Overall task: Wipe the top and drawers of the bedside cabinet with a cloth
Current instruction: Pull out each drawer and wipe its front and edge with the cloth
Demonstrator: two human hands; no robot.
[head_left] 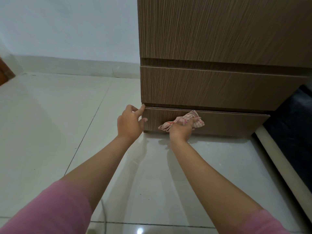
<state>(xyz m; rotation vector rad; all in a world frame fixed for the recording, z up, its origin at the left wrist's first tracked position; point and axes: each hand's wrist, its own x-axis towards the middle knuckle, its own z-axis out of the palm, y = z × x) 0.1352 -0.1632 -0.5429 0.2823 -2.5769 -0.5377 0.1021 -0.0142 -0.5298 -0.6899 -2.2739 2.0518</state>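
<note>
Two pink sleeves (55, 210) reached forward over the pale tiled floor (50, 132) towards the bedside cabinet (219, 31). The right hand (181, 130) held a checked cloth (185, 119) bunched in its curled fingers and pressed it against the front of the cabinet's lower drawer (228, 124). The left hand (130, 124) rested at that drawer's left edge, its fingers loosely bent and touching the corner. The upper drawer (211, 86) sat above, pushed in.
</note>
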